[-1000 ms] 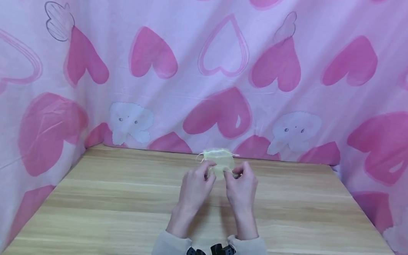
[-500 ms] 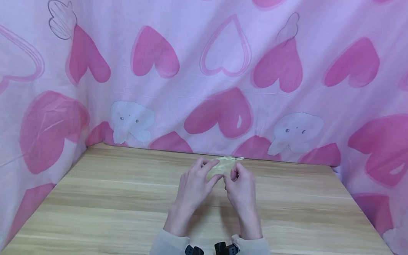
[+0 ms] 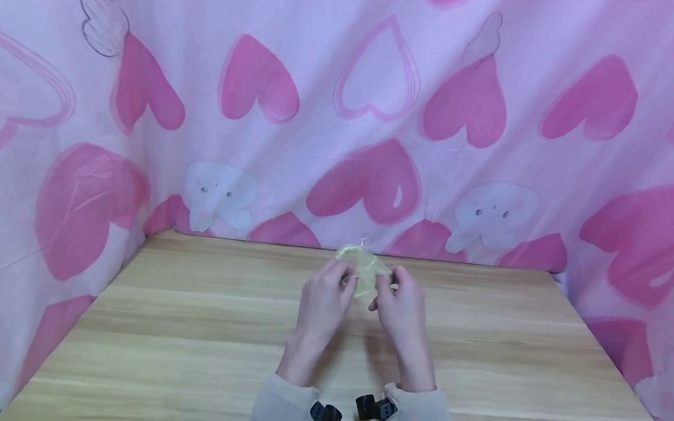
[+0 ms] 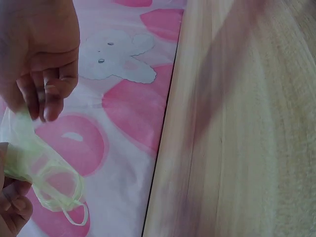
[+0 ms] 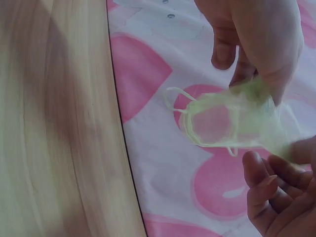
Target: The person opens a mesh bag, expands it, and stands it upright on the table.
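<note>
A small sheer yellow-green drawstring pouch is held up between the hands over the far part of the table. The left hand pinches its left side, and the right hand pinches its right side. In the left wrist view, the pouch hangs slanted with a cord loop at one end. Cord loops stick out from both sides of the pouch in the right wrist view, where its cloth looks blurred near the fingers. It appears flat and see-through.
A wood-grain table spreads under the hands. Behind and at both sides hangs a pink curtain with hearts and white animals. Each beige sleeve has a black camera near its cuff.
The pouch has turned in the fingers, so a cord now points up at its top. The left fingers spread over it half a second ago and have since drawn back to its left side.
</note>
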{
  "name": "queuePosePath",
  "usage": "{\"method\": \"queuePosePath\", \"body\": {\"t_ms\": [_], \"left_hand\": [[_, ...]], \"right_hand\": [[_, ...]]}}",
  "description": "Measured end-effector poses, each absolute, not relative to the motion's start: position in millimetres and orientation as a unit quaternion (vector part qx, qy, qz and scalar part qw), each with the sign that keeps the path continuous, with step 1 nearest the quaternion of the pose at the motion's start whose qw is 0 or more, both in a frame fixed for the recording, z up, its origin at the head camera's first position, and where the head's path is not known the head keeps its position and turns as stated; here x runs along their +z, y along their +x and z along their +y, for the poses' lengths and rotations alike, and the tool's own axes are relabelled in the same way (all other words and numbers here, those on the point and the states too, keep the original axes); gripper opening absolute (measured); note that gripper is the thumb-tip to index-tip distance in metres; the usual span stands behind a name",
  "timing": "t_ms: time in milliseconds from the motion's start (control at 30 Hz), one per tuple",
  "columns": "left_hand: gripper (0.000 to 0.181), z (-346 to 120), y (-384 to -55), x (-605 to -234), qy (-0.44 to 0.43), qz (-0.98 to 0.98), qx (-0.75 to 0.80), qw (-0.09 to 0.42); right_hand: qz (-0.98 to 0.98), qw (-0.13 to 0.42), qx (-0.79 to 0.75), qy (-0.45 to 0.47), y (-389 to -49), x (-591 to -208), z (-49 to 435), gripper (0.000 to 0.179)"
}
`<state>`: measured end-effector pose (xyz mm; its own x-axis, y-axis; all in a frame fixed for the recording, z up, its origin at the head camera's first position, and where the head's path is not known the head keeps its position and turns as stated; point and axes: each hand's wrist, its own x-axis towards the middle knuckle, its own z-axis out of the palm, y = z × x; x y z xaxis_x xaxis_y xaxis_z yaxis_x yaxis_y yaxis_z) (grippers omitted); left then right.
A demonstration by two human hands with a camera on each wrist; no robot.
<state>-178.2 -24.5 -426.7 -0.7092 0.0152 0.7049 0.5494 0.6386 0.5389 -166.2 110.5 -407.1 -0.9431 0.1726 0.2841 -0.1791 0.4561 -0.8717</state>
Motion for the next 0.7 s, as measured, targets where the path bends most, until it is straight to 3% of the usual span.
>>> {"method": "queuePosePath", "body": {"t_ms": [233, 500, 700], "left_hand": [[0.025, -24.6, -177.7, -428.0, -0.195, -0.861, -0.339, 0.327], [0.005, -24.1, -176.7, -431.2, -0.207, -0.858, -0.33, 0.335], [0.006, -21.3, -177.6, -428.3, -0.186, -0.848, -0.358, 0.344]], "right_hand": [[-0.849, 0.209, 0.486, 0.021, -165.8, -408.8, 108.7, 0.017], [-0.864, 0.246, 0.439, 0.021, -167.2, -411.2, 111.8, 0.029], [-0.86, 0.187, 0.473, 0.036, -166.6, -407.9, 115.4, 0.016]]}}
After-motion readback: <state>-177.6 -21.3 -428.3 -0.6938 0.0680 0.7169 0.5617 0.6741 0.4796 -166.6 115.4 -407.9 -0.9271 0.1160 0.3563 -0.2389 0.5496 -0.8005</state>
